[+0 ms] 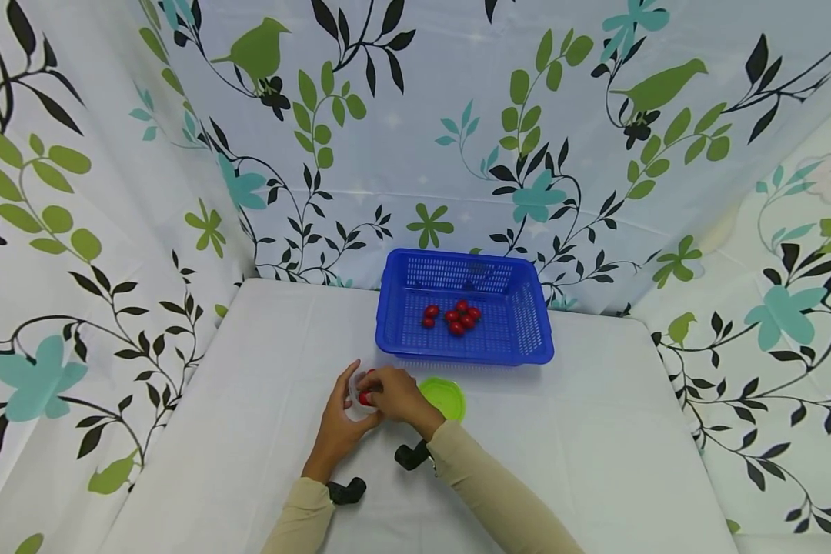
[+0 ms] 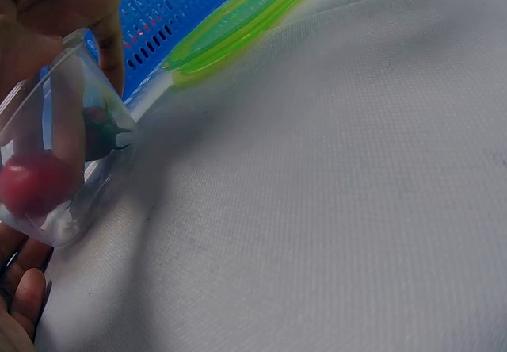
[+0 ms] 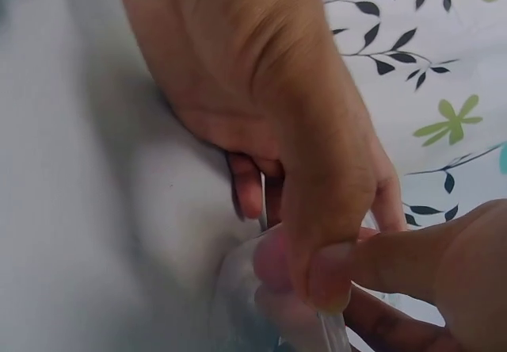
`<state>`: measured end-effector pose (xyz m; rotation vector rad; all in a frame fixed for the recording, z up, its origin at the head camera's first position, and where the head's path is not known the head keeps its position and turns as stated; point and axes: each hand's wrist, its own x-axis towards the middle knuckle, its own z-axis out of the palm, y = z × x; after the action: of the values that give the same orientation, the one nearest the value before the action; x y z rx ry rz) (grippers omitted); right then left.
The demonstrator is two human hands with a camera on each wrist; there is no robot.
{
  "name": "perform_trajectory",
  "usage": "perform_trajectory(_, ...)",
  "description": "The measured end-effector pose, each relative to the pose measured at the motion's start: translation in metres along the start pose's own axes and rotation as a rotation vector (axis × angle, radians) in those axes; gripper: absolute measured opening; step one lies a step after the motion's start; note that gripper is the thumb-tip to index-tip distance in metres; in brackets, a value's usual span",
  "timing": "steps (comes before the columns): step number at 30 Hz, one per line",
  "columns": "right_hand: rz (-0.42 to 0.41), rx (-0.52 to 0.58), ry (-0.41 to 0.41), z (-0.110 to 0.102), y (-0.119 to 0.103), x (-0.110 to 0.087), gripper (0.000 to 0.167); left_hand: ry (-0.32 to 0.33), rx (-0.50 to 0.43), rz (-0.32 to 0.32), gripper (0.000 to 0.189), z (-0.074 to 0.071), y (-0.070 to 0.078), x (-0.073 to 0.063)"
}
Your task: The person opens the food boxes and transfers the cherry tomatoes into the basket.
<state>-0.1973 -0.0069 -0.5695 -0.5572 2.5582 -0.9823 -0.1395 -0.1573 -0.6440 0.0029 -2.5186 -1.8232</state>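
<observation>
My left hand grips a clear plastic cup from the side, on the white tabletop. Reaching in over its rim, my right hand has its fingertips on a red cherry tomato. Through the cup wall in the left wrist view show a red tomato and a darker one with a green stem; a finger reaches down between them. In the right wrist view, the right thumb lies at the cup's rim, covering part of a tomato.
A bright green round lid lies just right of the cup. Behind it stands a blue perforated basket with several cherry tomatoes. Patterned curtains hang around the white table.
</observation>
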Motion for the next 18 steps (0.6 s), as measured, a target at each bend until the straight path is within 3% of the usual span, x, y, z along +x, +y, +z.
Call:
perform_trajectory(8, 0.008, 0.151, 0.003, -0.0036, -0.0009, -0.0007, 0.026, 0.002, -0.012, 0.011, 0.103, -0.0006, -0.0012, 0.001)
perform_trajectory(18, 0.009, 0.186, 0.03, -0.0014, -0.0016, -0.0023, 0.026, 0.002, -0.012, 0.01, 0.102, -0.0005, -0.0028, 0.0015)
